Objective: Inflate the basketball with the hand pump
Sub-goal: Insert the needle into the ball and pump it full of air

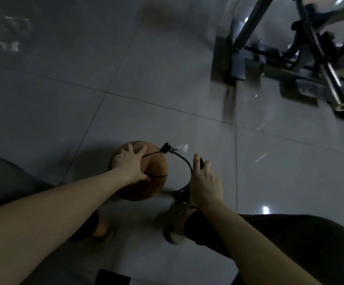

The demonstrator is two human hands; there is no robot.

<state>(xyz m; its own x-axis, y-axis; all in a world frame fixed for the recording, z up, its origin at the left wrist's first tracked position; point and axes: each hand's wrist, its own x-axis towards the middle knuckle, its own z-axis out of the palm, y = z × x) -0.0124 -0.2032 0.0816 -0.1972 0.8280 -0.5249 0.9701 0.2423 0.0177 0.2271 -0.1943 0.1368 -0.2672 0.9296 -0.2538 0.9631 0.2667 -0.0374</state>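
The room is dim, and its floor of large glossy grey tiles [167, 58] throws back soft patches of light between thin dark grout lines. At the upper right stands a frame of grey metal bars and black brackets [303, 48], one chromed tube end pointing toward the camera. Low in the view, a round orange-brown basketball with black seams [156, 169] sits on the tiles just in front of the person's knees. Its skin looks matte and pebbled. The left hand [129, 161] lies on top of the ball with fingers spread flat and the thumb down its near side. A thin black rubber hose [188, 167] arcs from a black connector with a white tag [165, 148] at the ball's upper right down to the black base of the hand pump [180, 194]. The right hand [205, 182] is over a dark handle there, thumb and fingers either side; blur hides whether it actually grips.
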